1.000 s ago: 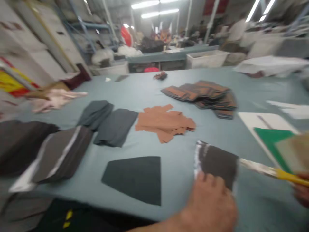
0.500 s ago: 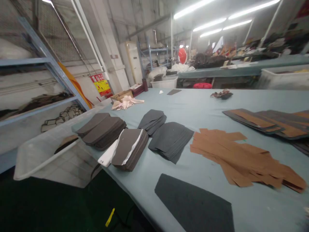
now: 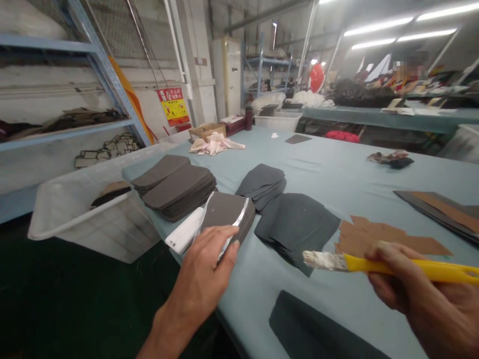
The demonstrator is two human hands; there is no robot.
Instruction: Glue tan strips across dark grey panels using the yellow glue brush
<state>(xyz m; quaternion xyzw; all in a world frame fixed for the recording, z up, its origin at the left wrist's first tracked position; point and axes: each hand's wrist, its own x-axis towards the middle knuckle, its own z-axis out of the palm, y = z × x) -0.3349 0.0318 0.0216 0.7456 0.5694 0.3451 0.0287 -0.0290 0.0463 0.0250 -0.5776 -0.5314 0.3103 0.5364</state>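
My left hand (image 3: 209,259) is at the near end of a stack of brown pieces (image 3: 224,207) with white strips along two edges. Its fingers lie over the top and the thumb presses at the right side, gripping the near edge. A white block (image 3: 183,232) sticks out left of this stack. On the right, my right hand (image 3: 407,279) grips a brush by its yellow handle (image 3: 361,264). The brush's whitish bristles (image 3: 318,260) point left, over the near edge of a dark grey stack (image 3: 303,224).
More brown stacks (image 3: 179,184) and a grey stack (image 3: 262,182) lie behind. Tan strips (image 3: 389,237) are at the right, and a large dark piece (image 3: 314,329) is in front. A white bin (image 3: 93,224) stands left of the table (image 3: 337,174). A pink cloth (image 3: 215,143) lies farther back.
Both my hands have come into view, the left at the white-edged stack, the right with the yellow brush. The view has turned left, so the table's items appear farther right.
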